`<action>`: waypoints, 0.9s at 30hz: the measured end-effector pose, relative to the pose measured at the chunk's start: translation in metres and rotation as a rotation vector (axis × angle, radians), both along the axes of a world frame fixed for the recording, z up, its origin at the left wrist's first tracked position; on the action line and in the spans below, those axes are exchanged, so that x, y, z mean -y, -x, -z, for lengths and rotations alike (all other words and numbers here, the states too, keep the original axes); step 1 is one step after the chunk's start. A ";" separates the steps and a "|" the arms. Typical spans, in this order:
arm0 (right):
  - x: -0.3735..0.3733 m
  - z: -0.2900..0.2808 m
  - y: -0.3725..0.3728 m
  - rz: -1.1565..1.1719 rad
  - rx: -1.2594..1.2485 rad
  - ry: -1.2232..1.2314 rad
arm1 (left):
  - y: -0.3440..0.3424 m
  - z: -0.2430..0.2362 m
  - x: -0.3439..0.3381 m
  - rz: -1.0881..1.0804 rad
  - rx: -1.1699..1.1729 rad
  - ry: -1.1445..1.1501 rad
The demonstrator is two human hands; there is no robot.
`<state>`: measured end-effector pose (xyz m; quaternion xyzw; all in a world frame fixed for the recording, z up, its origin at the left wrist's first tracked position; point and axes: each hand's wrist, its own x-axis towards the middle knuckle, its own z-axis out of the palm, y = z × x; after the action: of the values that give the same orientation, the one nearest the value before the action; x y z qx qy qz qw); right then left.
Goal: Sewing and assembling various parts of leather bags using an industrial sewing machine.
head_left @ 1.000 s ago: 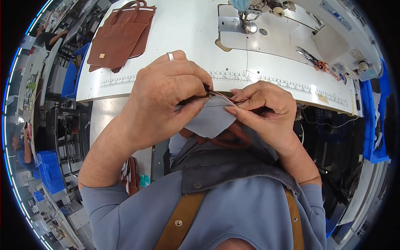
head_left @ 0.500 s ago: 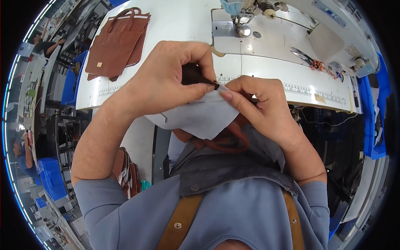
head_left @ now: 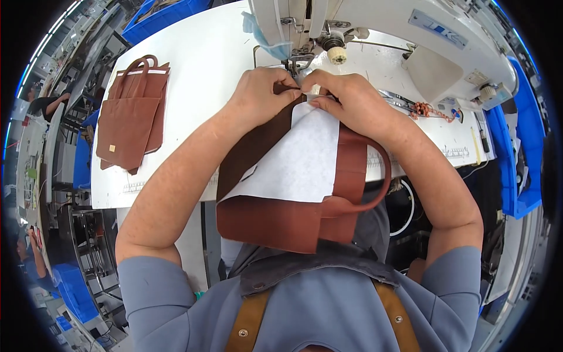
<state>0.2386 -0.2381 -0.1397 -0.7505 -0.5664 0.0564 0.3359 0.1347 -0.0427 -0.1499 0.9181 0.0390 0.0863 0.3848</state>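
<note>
A reddish-brown leather handbag piece (head_left: 267, 226) hangs over the table's front edge, its looped handle (head_left: 385, 182) toward the right. White lining (head_left: 293, 161) and a dark brown inner face (head_left: 249, 154) show on it. At its far end my left hand (head_left: 264, 94) pinches the dark edge between thumb and fingers. My right hand (head_left: 352, 102) is closed on the white lining's corner, thumb and forefinger together. Both hands' fingertips nearly meet, just in front of the sewing machine's needle area (head_left: 300, 58). My fingers partly hide the seam there.
The sewing machine (head_left: 422, 35) stands across the back and right. Stacked brown bag pieces (head_left: 129, 117) lie on the white table (head_left: 193, 70) at left. Thread snips or scissors (head_left: 399, 101) with an orange cord rest at right. Blue bins (head_left: 167, 17) stand beyond the table.
Both hands have moved away from me toward the machine, carrying the bag piece. It now hangs spread out, with more leather, lining and handle showing. My view has shifted too.
</note>
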 end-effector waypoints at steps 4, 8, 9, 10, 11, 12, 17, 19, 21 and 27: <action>-0.006 0.008 -0.024 -0.133 0.301 -0.015 | -0.006 0.010 -0.005 -0.083 0.068 -0.005; -0.007 0.006 -0.030 -0.156 0.229 0.025 | -0.003 0.006 -0.003 -0.078 0.119 -0.079; -0.008 0.006 -0.030 -0.142 0.241 0.044 | -0.004 0.008 -0.004 -0.083 0.119 -0.076; -0.008 0.006 -0.031 -0.128 0.254 0.063 | -0.004 0.009 -0.006 -0.098 0.127 -0.049; -0.008 0.006 -0.031 -0.132 0.255 0.067 | -0.004 0.011 -0.007 -0.113 0.135 -0.022; -0.008 0.006 -0.030 -0.128 0.231 0.049 | -0.004 0.012 -0.008 -0.117 0.135 -0.019; -0.001 -0.003 -0.024 -0.142 0.203 0.036 | -0.002 0.011 0.005 -0.021 0.294 -0.189; 0.001 -0.008 -0.021 -0.151 0.134 0.056 | 0.000 0.016 0.008 0.023 0.380 -0.282; 0.001 -0.008 -0.019 -0.169 0.160 0.076 | 0.001 0.013 0.008 0.070 0.169 -0.459; 0.004 -0.007 -0.014 -0.197 0.163 0.056 | 0.005 -0.008 0.001 0.200 0.075 -1.052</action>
<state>0.2524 -0.2420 -0.1324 -0.7023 -0.6610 0.0438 0.2607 0.1299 -0.0438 -0.1421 0.9825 -0.1111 0.0900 -0.1196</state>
